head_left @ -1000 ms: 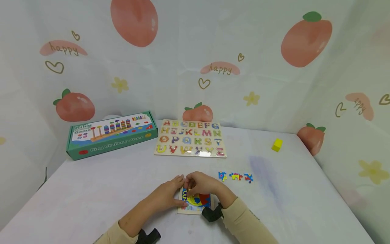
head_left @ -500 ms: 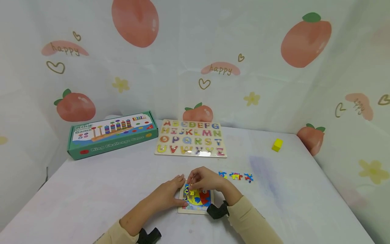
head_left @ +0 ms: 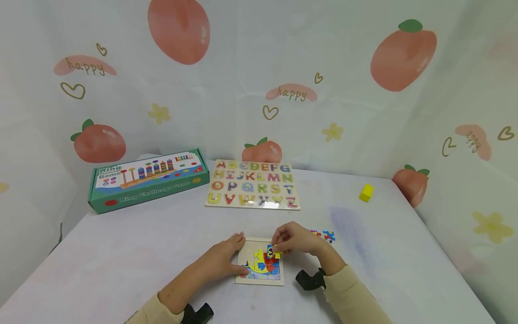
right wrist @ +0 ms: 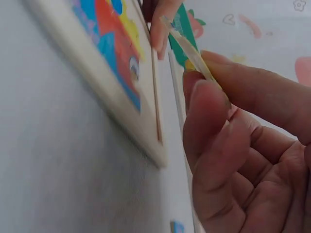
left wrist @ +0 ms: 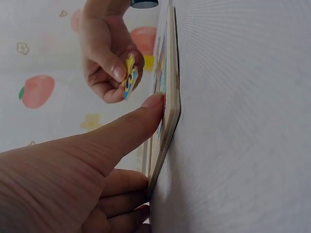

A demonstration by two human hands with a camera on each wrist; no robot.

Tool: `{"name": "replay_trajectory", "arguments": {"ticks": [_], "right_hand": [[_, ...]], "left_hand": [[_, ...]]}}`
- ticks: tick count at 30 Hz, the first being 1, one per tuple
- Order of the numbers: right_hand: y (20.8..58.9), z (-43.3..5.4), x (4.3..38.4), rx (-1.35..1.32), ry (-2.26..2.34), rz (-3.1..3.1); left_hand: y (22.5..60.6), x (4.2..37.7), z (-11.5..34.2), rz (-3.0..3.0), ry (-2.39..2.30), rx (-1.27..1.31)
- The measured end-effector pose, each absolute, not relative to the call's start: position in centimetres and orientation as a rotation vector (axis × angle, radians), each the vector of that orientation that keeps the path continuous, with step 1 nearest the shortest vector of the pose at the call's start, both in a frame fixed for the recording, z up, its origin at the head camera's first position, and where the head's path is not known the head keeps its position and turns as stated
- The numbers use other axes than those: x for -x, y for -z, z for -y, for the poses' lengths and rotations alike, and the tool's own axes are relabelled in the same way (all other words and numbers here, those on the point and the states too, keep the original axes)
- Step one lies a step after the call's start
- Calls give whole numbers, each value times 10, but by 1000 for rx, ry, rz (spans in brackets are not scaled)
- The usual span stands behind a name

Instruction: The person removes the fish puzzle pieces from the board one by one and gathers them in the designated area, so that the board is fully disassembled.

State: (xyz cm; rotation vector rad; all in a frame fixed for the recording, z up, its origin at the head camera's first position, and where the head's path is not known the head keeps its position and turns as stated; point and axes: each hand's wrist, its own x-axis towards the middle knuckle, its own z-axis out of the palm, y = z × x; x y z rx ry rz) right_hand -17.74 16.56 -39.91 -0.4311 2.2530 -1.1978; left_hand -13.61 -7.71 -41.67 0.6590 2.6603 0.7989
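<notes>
In the head view, a small wooden jigsaw puzzle board (head_left: 250, 245) lies on the table, its lower part filled with red, yellow and blue pieces and bare wood showing at the top. Along its left side rests my left hand (head_left: 216, 260); the left wrist view has the thumb (left wrist: 146, 114) on the board's face and fingers against its edge. My right hand (head_left: 299, 240) pinches a yellow and blue puzzle piece (left wrist: 129, 82) between thumb and fingers, raised above the board's right side. Edge-on, that puzzle piece (right wrist: 189, 48) looks thin in the right wrist view.
Loose puzzle pieces (head_left: 329, 236) lie beyond my right hand, partly hidden by it. Farther back are an alphabet board (head_left: 252, 182) and a green ring game box (head_left: 149, 180). A yellow block (head_left: 366, 192) sits at the back right.
My right hand has moved right, lifting the yellow and blue piece from the board's upper left and baring wood there. My left hand has stayed in place.
</notes>
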Motion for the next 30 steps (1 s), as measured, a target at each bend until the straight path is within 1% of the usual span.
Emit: {"name": "replay_trajectory", "arguments": {"ticks": [16, 30], "right_hand": [[410, -215, 171, 324, 1354, -2265], [415, -225, 164, 238, 1408, -2336]], "left_hand": [[416, 135, 77, -2660, -797, -650], [414, 135, 77, -2653, -824, -654]]}}
